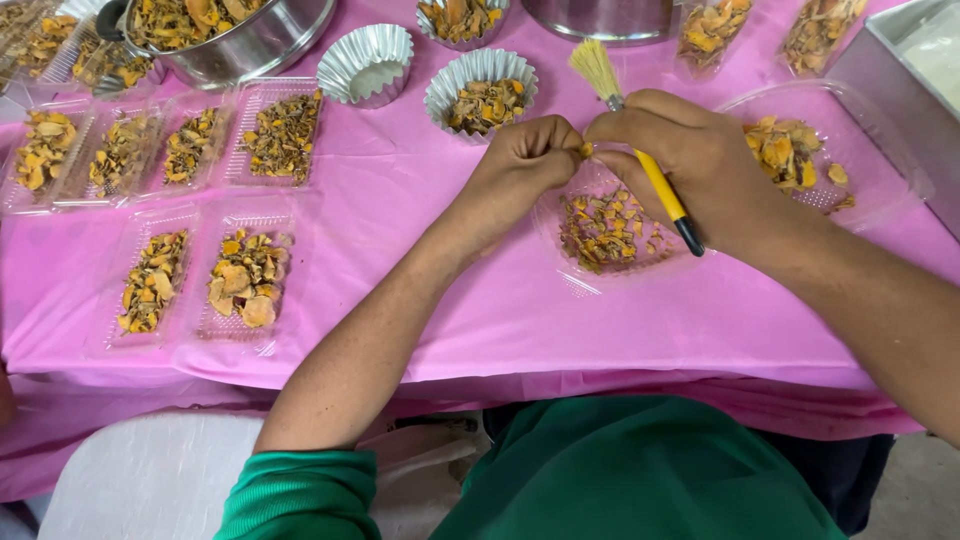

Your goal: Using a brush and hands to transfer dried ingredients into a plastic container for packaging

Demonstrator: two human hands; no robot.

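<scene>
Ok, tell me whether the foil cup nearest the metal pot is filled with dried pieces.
No, that foil cup beside the metal pot shows a bare white bottom, while the neighbouring filled cup holds dried pieces.

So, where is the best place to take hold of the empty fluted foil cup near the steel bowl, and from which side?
Pinch the empty foil cup by its near rim, coming from above on the person's side. It stands upright and open, and its fluted wall looks thin, so a light pinch seems safer. The steel bowl crowds its left side; the filled foil cup sits close on its right.

Small food-packing workspace, pink plastic tablecloth (400,190), rows of clear trays (255,130) of dried yellow pieces, foil cups (365,62), steel bowls (255,45)
</scene>
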